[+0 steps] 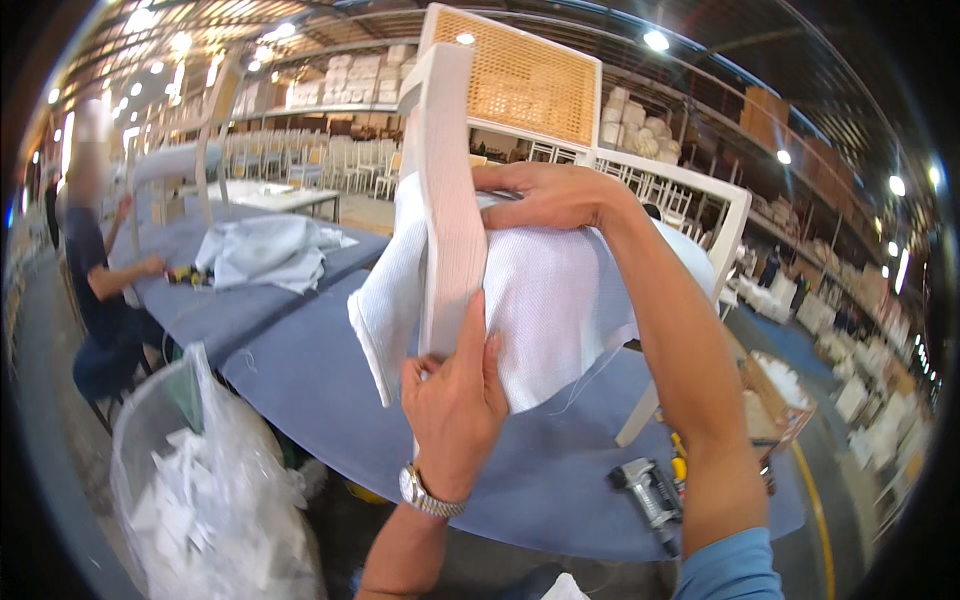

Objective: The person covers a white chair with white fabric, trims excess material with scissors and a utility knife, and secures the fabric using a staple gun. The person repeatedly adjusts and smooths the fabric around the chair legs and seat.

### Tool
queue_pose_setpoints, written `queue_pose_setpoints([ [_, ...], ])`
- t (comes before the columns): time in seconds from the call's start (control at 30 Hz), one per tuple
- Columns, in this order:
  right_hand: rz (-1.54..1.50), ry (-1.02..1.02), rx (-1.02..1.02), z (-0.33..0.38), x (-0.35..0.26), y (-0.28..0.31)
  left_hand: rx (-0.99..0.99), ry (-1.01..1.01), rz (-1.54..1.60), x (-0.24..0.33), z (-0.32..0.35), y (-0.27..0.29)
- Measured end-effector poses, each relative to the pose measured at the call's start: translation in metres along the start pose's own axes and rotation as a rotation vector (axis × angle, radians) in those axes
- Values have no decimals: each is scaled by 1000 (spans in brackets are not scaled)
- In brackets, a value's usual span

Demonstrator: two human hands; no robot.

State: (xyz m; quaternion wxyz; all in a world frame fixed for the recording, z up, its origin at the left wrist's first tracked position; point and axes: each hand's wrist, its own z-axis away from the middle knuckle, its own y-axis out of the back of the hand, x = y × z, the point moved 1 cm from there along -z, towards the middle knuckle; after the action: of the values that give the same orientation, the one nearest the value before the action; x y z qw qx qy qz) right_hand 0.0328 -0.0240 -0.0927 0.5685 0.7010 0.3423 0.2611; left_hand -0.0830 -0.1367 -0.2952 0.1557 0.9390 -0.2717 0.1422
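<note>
Left hand pinches white fabric against chair leg; right hand presses fabric top.

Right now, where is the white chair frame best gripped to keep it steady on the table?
Probably on the flat white leg standing upright, gripped low from the near side, where the left hand holds it. The right hand presses the white fabric from above, onto the seat.
</note>
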Motion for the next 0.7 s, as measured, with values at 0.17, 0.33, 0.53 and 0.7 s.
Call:
queue_pose_setpoints([
  [0.17,124,-18,-13,-13,-38,5,39,-11,162,-24,-1,10],
  [0.33,154,-43,10,6,-19,-17,-74,62,226,-13,11,-5],
  [0.53,209,-112,619,51,-40,-76,-110,71,157,-50,18,-12],
  [0.7,-154,71,1169,166,-63,-199,-187,147,484,-62,11,-5],
])
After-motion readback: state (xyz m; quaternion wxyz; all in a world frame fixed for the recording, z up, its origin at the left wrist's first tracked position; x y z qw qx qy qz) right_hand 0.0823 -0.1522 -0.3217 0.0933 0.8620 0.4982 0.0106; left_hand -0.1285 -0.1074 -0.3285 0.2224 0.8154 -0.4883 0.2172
